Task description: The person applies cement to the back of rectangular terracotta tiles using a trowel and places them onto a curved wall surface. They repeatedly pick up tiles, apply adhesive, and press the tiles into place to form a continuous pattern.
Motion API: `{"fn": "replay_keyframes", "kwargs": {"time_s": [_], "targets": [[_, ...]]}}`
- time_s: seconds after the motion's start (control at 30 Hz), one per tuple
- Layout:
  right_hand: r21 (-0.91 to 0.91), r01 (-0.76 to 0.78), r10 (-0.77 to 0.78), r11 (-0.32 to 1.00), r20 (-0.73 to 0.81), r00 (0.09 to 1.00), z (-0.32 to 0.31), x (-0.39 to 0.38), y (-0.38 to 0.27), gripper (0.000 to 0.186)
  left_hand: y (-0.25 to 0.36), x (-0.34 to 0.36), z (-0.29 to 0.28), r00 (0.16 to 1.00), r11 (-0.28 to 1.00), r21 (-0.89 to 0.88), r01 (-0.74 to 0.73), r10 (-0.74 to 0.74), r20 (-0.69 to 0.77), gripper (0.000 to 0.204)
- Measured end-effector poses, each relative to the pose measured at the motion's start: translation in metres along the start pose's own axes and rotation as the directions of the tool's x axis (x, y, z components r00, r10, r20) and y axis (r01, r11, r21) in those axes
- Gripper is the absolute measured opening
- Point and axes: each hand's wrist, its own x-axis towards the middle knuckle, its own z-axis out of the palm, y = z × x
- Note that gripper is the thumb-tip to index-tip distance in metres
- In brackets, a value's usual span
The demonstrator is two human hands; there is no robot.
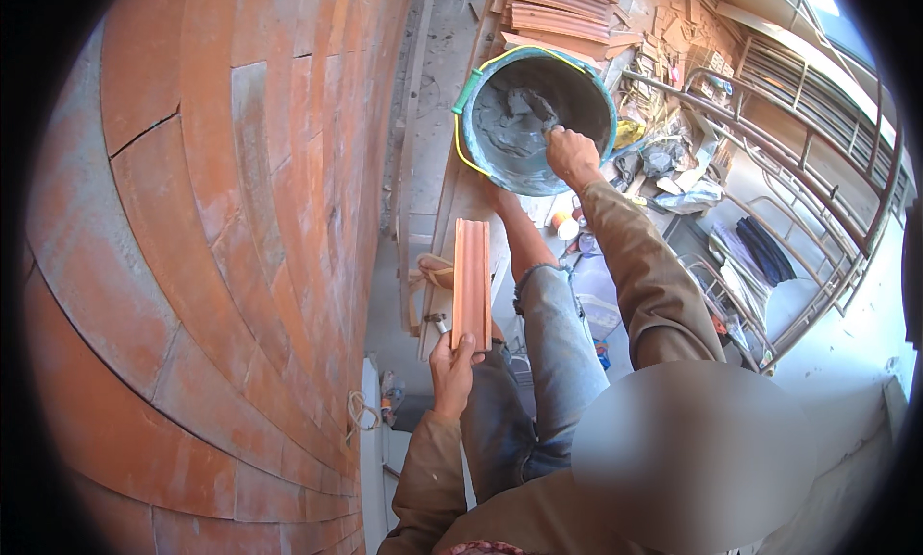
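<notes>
My left hand [452,374] grips the lower end of a long grooved terracotta tile [471,276], thumb on its face, holding it upright before my leg. A small metal tool end [439,321], perhaps a hammer head, sticks out beside the tile at that hand; its handle is hidden. My right hand [574,158] is closed round the handle of a trowel [535,105] inside a round bucket [468,137]. Grey wet mortar [498,132] fills the bucket's bottom and coats the trowel's blade. The bucket has a yellow wire handle with a green grip [467,91].
A wall of reddish clay tiles [212,218] rises along my left. My sandalled foot [437,269] is on a narrow plank platform [442,204]. Stacked grooved tiles [561,12] lie beyond the bucket. Metal scaffold frames [817,122] and scattered rubble [673,161] are at the right.
</notes>
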Motion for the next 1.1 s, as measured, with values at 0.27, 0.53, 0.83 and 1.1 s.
{"fn": "replay_keyframes", "kwargs": {"time_s": [0.27,0.53,0.83,1.1], "targets": [[0.09,0.119,-0.132,0.989,0.151,0.98,-0.015,0.008,-0.048,0.025,0.01,0.006,0.002,0.999,0.999,0.037,-0.04,0.04,-0.011,0.025],[0.607,-0.021,-0.136,0.794,0.212,0.968,0.011,-0.015,0.006,0.048,0.023,0.017,0.019,0.996,0.991,-0.132,-0.003,0.014,0.083,0.027],[0.885,-0.089,0.012,0.457,0.094,0.996,0.028,-0.112,0.001,0.041,0.038,0.036,0.045,0.973,0.97,-0.091,-0.227,0.23,0.024,0.025],[0.754,0.235,0.168,0.614,-0.415,0.894,0.045,-0.172,-0.03,0.046,0.078,0.045,0.071,0.931,0.931,0.038,-0.362,0.36,0.055,0.028]]}}
